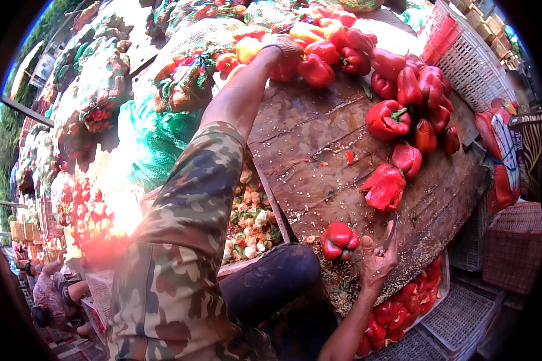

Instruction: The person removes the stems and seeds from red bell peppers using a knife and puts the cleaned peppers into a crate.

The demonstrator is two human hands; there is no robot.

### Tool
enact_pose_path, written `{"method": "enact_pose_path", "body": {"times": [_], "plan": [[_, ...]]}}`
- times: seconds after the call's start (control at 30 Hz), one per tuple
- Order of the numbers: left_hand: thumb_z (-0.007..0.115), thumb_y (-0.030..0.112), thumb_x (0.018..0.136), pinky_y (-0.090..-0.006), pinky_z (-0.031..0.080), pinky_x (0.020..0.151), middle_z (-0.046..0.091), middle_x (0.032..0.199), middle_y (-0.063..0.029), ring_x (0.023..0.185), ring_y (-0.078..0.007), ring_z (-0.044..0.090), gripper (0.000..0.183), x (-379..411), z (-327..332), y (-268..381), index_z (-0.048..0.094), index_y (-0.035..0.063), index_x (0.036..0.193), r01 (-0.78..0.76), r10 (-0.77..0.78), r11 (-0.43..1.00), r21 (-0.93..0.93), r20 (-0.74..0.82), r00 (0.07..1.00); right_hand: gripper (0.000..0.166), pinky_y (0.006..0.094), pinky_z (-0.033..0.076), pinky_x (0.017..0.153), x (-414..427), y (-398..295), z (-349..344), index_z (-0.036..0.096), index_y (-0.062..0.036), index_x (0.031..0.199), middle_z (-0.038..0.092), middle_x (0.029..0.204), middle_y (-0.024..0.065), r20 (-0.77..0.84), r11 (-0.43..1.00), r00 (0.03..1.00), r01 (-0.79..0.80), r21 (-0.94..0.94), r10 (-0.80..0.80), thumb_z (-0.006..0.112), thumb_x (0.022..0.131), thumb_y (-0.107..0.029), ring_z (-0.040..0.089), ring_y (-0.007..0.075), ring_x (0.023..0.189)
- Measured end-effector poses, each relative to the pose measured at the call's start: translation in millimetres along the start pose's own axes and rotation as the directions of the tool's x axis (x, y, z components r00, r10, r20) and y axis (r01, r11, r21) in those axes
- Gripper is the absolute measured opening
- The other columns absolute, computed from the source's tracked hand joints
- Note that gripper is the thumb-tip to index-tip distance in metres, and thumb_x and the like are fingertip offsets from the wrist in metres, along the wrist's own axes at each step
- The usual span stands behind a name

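Observation:
My left arm, in a camouflage sleeve, stretches to the far side of the wooden board [311, 135]. There my left hand [285, 46], which seems gloved, rests among red bell peppers [316, 71]. Its fingers are turned away, so a grip cannot be made out. Low on the right, my right hand [379, 261] holds a small knife [392, 232], its curved blade pointing up and away. Just left of that hand sits one red bell pepper [338, 241]. Beyond the blade lies a crumpled-looking red pepper [385, 187].
Seeds and scraps are strewn over the board. Pepper cores [253, 210] fill a container left of it; a crate of red pepper pieces [388, 316] stands below its right edge. Net sacks [104, 85], a green net [156, 137] and a white crate [478, 63] surround it. A person [56, 293] sits lower left.

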State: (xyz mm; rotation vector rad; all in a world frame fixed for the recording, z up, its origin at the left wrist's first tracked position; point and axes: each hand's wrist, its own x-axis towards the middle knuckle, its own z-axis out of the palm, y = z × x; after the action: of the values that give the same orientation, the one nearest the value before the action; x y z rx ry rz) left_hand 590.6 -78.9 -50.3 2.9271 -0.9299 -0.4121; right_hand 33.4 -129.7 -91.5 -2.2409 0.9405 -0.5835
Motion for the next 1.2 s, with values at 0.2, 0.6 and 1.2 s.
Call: {"method": "enact_pose_path", "body": {"times": [0.2,0.6,1.2], "plan": [[0.066,0.033,0.078,-0.0402,0.055,0.092,0.072,0.114,-0.0151,0.108,-0.0299,0.069,0.038,-12,21,-6,0.077,0.0132,0.107,-0.313,0.313,0.861,0.402,0.066,0.947,0.093,0.0450,0.047,0.103,-17,-33,8,0.056,0.0084,0.131,0.061,0.129,0.0277,0.296,0.992,0.954,0.008,0.125,-0.044,0.083,0.071,-0.057,0.059,0.0409,0.120],[0.077,0.034,0.068,-0.0444,0.046,0.107,0.050,0.140,-0.0247,0.128,-0.0398,0.053,0.088,-237,80,171,0.046,0.0046,0.145,-0.089,0.141,0.822,-0.562,0.050,0.989,0.077,0.0253,0.049,0.049,-76,-3,31,0.050,0.0060,0.140,0.064,0.124,0.0152,0.016,0.910,0.958,-0.277,0.308,0.286,0.076,0.088,-0.045,0.063,0.0161,0.084],[0.061,0.029,0.083,-0.0427,0.054,0.077,0.064,0.099,-0.0197,0.093,-0.0350,0.067,0.051,-106,106,-88,0.046,-0.0032,0.120,0.360,-0.306,0.932,-0.041,-0.622,0.720,0.082,0.0452,0.046,0.102,-82,-37,9,0.055,0.0038,0.135,0.054,0.137,0.0274,0.082,0.998,0.997,-0.010,0.055,0.006,0.086,0.075,-0.044,0.054,0.0424,0.125]]}}
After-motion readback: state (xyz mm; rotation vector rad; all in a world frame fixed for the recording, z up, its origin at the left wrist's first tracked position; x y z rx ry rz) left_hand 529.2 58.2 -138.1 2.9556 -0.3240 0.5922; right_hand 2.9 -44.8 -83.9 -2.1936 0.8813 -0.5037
